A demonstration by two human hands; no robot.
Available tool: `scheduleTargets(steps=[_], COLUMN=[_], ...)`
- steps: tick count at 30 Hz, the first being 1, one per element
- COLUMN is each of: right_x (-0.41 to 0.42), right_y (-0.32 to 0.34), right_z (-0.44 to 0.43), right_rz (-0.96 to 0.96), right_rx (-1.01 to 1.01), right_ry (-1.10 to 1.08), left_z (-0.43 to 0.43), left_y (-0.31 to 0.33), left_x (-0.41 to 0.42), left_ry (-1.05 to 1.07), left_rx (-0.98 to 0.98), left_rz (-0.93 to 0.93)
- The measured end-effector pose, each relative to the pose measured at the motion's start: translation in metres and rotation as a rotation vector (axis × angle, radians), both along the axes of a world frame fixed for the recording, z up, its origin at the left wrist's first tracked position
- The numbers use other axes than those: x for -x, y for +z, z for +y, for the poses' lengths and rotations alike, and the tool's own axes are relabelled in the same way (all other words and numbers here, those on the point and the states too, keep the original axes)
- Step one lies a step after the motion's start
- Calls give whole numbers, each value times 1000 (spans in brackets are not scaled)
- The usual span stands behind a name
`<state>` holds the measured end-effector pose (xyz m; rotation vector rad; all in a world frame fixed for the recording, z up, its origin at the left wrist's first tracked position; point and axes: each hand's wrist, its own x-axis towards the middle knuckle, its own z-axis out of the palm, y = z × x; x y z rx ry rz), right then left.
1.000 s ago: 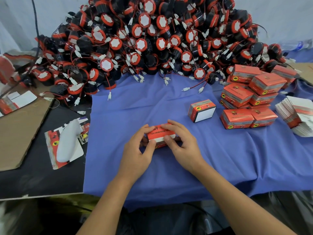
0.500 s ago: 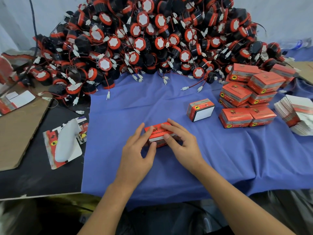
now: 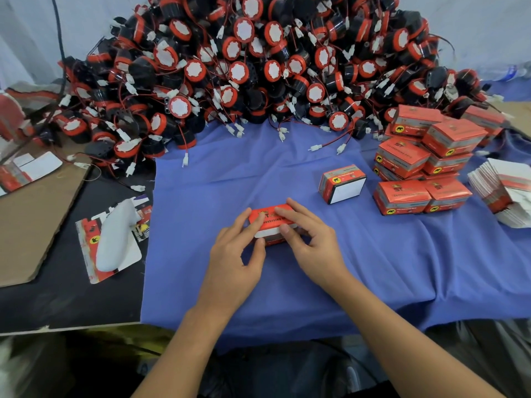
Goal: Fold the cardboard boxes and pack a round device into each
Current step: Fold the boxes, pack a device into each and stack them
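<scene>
A pale, plain wall [image 3: 28, 38] runs across the back, evenly and softly lit. A black cable [image 3: 59, 38] hangs down it at the left. In front is a black-topped table [image 3: 71, 297], mostly covered by a blue cloth [image 3: 373, 268], with a brown cardboard sheet [image 3: 26, 225] lying at its left edge.

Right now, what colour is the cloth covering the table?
Blue fabric cloth; head view shows it best.
</scene>
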<state>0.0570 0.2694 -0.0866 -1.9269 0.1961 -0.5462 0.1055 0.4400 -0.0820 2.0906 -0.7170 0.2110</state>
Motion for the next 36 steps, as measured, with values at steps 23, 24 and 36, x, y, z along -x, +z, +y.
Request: scheduleTargets(steps=[23, 24, 36], right_x=[0, 1, 19], right_y=[-7, -6, 4], right_z=[-1, 0, -4], right_rz=[-25, -18, 170], right_rx=[74, 101, 820], right_ry=[-17, -16, 51], left_z=[4, 5, -5], left_y=[-1, 1, 18], left_x=[4, 5, 18], left_ry=[-18, -22, -52], left_rx=[-331, -378, -719], left_rz=[-113, -120, -261])
